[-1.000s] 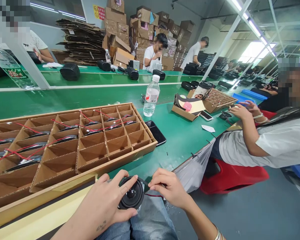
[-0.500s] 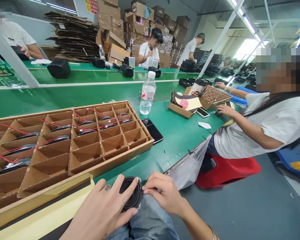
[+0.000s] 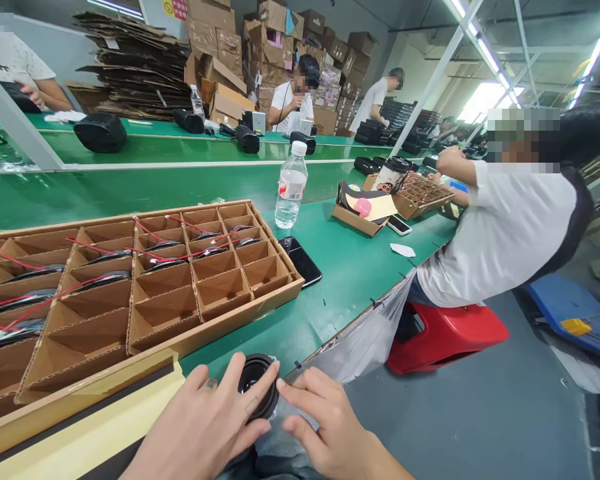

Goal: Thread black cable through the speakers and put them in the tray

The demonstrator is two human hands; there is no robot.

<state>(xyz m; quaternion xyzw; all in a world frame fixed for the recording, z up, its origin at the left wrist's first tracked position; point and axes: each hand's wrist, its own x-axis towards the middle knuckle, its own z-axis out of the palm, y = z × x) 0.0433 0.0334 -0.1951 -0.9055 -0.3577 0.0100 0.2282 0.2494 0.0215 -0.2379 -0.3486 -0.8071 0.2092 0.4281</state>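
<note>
A round black speaker (image 3: 265,404) with a dark rubber-like rim rests over my jeans at the table's front edge. My left hand (image 3: 205,417) holds it, with fingers spread across its face and the thumb at its near side. At the speaker's right rim, the index fingertip of my right hand (image 3: 330,420) touches or nearly touches my left fingertip. Its thumb stands apart from the index finger, and nothing shows between them. My left hand covers part of the speaker; its underside is hidden.
A divided cardboard box (image 3: 165,293) holds several speakers with red wires. Yellow-and-black sheets (image 3: 125,410) lie before it. A phone (image 3: 303,261) and water bottle (image 3: 291,187) stand right of it. Plastic sheeting (image 3: 370,333) hangs from the table edge. A co-worker (image 3: 510,233) sits on a red stool (image 3: 450,333).
My right thumb has parted from the index finger, which were pinched together at the speaker's rim. The left hand keeps its hold. The co-worker on the right has raised an arm and turned away.
</note>
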